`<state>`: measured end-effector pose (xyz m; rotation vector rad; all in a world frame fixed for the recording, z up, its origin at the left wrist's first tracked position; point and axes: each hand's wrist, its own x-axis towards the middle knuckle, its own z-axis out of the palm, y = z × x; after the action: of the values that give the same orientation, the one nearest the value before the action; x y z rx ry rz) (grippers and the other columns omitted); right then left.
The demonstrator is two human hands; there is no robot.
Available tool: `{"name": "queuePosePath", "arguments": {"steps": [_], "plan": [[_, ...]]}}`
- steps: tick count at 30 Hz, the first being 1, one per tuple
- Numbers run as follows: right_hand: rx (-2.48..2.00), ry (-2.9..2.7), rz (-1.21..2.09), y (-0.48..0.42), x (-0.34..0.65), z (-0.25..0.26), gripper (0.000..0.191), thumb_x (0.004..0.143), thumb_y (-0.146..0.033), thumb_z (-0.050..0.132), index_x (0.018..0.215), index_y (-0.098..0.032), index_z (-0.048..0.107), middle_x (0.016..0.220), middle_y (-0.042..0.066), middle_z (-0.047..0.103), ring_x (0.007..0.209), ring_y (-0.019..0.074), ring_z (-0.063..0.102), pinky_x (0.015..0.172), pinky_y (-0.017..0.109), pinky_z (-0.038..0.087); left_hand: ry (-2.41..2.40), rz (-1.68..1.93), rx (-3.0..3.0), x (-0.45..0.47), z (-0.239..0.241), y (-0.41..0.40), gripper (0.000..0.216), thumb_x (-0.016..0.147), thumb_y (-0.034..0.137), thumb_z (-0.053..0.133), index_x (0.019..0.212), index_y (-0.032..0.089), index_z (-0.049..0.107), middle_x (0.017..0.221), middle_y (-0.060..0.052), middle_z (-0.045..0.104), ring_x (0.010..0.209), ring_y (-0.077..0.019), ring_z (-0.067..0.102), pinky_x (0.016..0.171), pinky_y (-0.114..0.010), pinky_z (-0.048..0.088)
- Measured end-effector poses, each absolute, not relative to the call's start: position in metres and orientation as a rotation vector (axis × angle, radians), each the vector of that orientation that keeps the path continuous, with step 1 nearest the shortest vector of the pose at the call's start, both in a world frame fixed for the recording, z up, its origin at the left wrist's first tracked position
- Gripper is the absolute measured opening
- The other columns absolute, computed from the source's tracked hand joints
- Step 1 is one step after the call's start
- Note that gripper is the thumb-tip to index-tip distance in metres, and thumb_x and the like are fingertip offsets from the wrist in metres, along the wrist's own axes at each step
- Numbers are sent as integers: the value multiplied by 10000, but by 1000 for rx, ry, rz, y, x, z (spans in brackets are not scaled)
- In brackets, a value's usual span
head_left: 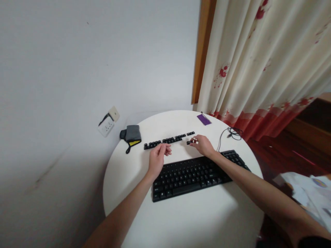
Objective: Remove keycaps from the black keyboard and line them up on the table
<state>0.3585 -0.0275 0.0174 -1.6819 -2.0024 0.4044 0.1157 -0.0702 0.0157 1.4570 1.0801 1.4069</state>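
A black keyboard (191,175) lies across the white round table, its top row bare of keys. Behind it runs a line of loose black keycaps (169,140). My right hand (203,145) pinches a black keycap (189,142) with its fingertips, at or just over the tabletop near the right end of that line. My left hand (157,156) hovers by the keyboard's upper left corner, close to the keycap line, its fingers loosely bent and apart, nothing visible in them. The right forearm hides part of the keyboard's right side.
On the table (126,186), a grey cloth (133,133) with a yellow lining sits at the left. A purple flat piece (204,119) lies at the back. The coiled cable (234,133) is at the right. A wall socket (106,126) and a curtain (240,69) border the table.
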Motion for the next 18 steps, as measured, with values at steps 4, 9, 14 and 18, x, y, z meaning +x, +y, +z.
{"name": "queuePosePath", "arguments": {"steps": [4,9,14,18], "plan": [[-1854,-2007,425,4,354,4,196,817,-297,691,975,-191,737,891,64,714,812,191,644,675,249,393,1096,1442,1443,108,13,-62,337,947,411,499,859,130,664,688,-22,616,612,-114,555,576,-232,427],[-1912,-2003,395,15,345,-8,177,798,-307,693,933,-198,729,880,67,717,811,207,656,638,240,384,1091,1467,1448,108,13,-61,337,935,408,516,807,134,665,636,-12,599,563,-104,519,526,-223,382],[-1935,-1990,370,14,347,-13,189,798,-316,689,956,-212,693,907,58,717,827,206,657,641,237,389,1076,1454,1461,105,13,-60,327,937,397,519,803,138,668,627,-10,592,558,-101,503,519,-219,382],[-2024,-1900,388,15,346,-17,219,784,-370,701,919,-200,673,923,79,712,836,221,656,637,248,395,1079,1446,1472,104,13,-59,329,940,396,515,803,138,668,627,-10,592,559,-99,502,521,-217,384]]}}
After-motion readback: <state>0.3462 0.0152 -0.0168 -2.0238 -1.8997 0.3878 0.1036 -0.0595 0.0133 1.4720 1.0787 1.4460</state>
